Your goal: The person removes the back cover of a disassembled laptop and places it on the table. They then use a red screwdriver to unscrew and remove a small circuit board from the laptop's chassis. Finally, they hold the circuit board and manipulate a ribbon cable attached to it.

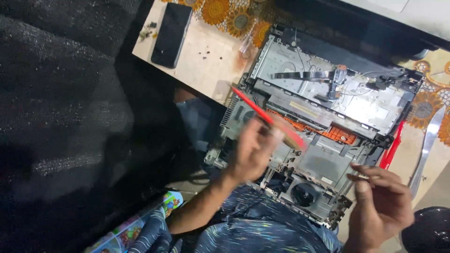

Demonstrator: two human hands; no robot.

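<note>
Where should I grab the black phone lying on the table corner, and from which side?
Grip the black phone across its two long edges near the middle, coming straight down from above. It lies flat, screen up, on the table with bare surface alongside both long edges, so fingers probably fit there. It sits close to the table's edge.

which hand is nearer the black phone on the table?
Left. The left hand, holding a red tool, is over the opened laptop, below-right of the phone. The right hand is farther, at the laptop's lower right corner.
</note>
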